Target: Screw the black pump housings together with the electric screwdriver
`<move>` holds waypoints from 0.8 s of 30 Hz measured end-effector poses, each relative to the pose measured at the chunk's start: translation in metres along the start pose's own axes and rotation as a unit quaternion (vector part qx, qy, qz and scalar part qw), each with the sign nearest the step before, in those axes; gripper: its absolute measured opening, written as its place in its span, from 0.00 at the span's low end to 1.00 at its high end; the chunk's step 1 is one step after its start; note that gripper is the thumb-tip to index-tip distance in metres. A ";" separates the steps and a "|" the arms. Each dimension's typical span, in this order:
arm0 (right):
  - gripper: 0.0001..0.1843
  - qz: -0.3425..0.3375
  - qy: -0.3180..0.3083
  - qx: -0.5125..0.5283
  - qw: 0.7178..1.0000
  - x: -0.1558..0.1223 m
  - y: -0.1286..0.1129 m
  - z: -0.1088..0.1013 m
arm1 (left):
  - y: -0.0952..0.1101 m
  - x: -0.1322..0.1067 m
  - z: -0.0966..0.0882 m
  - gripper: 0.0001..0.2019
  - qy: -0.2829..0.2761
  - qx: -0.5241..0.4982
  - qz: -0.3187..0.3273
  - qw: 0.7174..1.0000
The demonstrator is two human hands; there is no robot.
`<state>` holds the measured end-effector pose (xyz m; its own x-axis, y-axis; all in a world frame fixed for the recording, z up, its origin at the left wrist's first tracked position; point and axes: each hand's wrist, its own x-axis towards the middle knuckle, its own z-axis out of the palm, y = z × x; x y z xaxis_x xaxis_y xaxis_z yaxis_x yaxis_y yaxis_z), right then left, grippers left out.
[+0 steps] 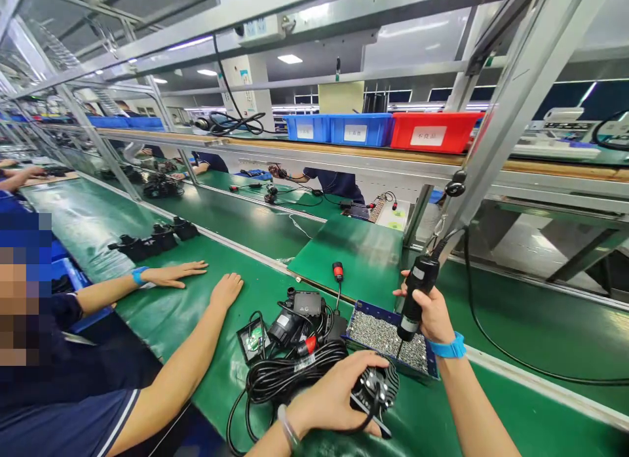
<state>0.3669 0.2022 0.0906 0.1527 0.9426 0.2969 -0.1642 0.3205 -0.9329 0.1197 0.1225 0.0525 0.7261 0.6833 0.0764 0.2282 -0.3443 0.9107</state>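
Note:
My right hand (432,313) is wrapped round a black electric screwdriver (419,286), which hangs from a cord and hook. Its thin bit points down into a blue bin (361,345) full of small silver screws (376,332); whether a screw sits on the tip is too small to tell. My left hand (337,395) grips a round black finned device (386,381) with a cable coming out of its face. Just left of that lie a coiled black cable (289,372), a black box (308,303) and a cable connector with a red ring (337,271).
At left a co-worker's two hands (226,290) rest on the green bench (211,345). Black parts (152,240) stand in a row behind them. Overhead, a shelf carries blue bins (361,129) and a red bin (432,132). A metal post (511,109) rises at right, near a hanging cord.

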 end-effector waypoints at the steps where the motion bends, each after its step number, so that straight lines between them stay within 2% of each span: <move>1: 0.25 0.005 0.000 0.036 0.999 -0.001 -0.006 0.002 | 0.004 0.000 -0.003 0.45 -0.003 0.003 -0.001 1.000; 5: 0.32 0.017 -0.028 0.172 0.984 -0.004 -0.044 0.001 | 0.006 -0.001 -0.016 0.45 -0.012 0.021 0.006 1.000; 8: 0.33 0.023 -0.079 0.261 0.962 -0.012 -0.075 -0.009 | 0.000 -0.004 -0.026 0.50 -0.034 -0.029 0.009 0.999; 10: 0.32 0.026 -0.119 0.319 0.940 -0.021 -0.090 -0.014 | 0.002 -0.008 -0.031 0.49 -0.021 -0.073 0.002 0.997; 11: 0.31 0.026 -0.140 0.349 0.926 -0.025 -0.094 -0.015 | 0.006 -0.010 -0.032 0.46 0.009 -0.085 -0.002 0.996; 15: 0.29 0.015 -0.234 0.458 0.858 -0.042 -0.101 -0.011 | 0.035 -0.018 -0.027 0.29 0.208 -0.061 0.012 0.976; 17: 0.29 0.007 -0.280 0.499 0.820 -0.048 -0.102 -0.005 | 0.049 -0.023 -0.023 0.24 0.238 -0.017 0.035 0.970; 19: 0.29 0.001 -0.321 0.527 0.787 -0.053 -0.103 0.001 | 0.053 -0.027 -0.025 0.23 0.220 0.037 0.055 0.973; 21: 0.29 0.000 -0.354 0.539 0.765 -0.057 -0.107 0.005 | 0.047 -0.026 -0.031 0.23 0.193 0.079 0.062 0.976; 23: 0.29 0.009 -0.374 0.540 0.754 -0.061 -0.114 0.009 | 0.033 -0.020 -0.042 0.24 0.137 0.105 0.075 0.982; 24: 0.30 0.018 -0.372 0.528 0.763 -0.063 -0.119 0.010 | 0.024 -0.014 -0.046 0.26 0.095 0.113 0.086 0.985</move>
<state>0.3672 0.1058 0.1850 -0.4019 0.6181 0.6756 -0.9092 -0.1814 -0.3749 0.0850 0.1344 0.0924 0.6376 0.7029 0.3152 0.2670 -0.5855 0.7655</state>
